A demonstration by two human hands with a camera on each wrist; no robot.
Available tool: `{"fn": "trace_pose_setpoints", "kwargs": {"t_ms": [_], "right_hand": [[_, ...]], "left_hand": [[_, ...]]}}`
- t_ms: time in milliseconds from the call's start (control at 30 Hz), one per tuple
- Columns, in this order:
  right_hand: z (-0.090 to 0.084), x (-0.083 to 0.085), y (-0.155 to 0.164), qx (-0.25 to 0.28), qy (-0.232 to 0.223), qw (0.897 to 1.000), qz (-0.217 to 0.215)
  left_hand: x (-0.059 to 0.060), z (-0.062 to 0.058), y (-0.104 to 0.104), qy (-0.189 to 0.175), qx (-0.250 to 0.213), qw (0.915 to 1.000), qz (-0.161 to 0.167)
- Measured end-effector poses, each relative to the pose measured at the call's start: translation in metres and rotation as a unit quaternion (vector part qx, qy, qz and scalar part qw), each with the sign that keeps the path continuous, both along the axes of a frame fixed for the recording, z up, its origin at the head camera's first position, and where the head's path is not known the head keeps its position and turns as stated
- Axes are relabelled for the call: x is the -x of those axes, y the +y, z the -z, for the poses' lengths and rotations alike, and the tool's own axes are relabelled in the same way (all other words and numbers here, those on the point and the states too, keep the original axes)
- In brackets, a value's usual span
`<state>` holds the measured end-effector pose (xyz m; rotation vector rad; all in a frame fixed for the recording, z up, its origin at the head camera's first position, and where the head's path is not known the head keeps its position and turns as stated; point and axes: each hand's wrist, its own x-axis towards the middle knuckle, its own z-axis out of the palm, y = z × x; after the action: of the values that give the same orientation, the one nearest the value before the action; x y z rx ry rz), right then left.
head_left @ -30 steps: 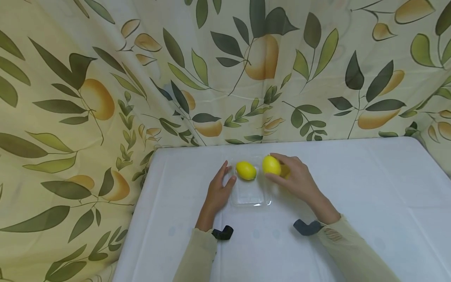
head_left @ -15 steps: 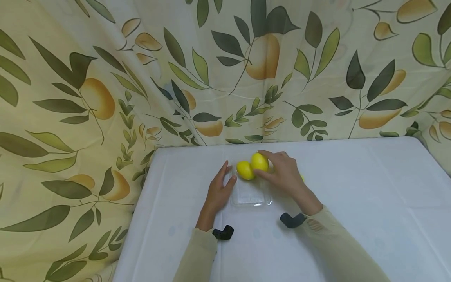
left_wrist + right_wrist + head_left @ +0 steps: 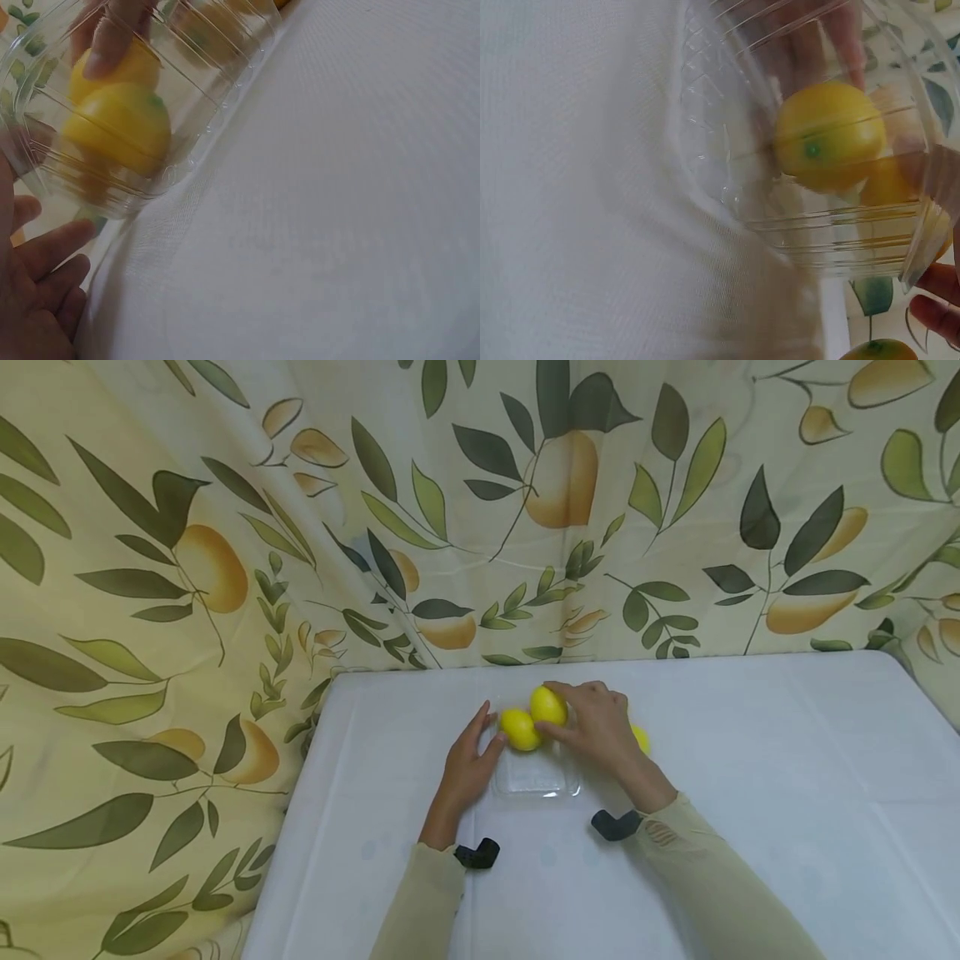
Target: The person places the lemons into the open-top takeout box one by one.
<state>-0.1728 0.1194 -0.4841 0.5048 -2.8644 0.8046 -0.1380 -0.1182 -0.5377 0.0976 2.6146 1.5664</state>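
Reaching forward, the right hand (image 3: 596, 722) grips a lemon (image 3: 548, 705) over the clear tray (image 3: 537, 777), beside a second lemon (image 3: 520, 729). Left hand (image 3: 467, 768) rests against the tray's side, fingers straight.

Two bare hands are seen in the lower middle of the head view, the left hand (image 3: 467, 768) and the right hand (image 3: 600, 727). Long, loose sleeves of pale beige-yellow cloth are worn on both arms, ending at the wrists. A small black strap-like mount is fixed at each wrist. A faint printed patch is seen on the right cuff.
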Motion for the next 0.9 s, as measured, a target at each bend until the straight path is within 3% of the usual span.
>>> {"fn": "trace_pose_setpoints", "kwargs": {"t_ms": [900], "right_hand": [[0.0069, 0.0049, -0.0037, -0.048, 0.008, 0.999, -0.002]], "left_hand": [[0.0004, -0.0013, 0.0012, -0.003, 0.006, 1.0, -0.006]]}}
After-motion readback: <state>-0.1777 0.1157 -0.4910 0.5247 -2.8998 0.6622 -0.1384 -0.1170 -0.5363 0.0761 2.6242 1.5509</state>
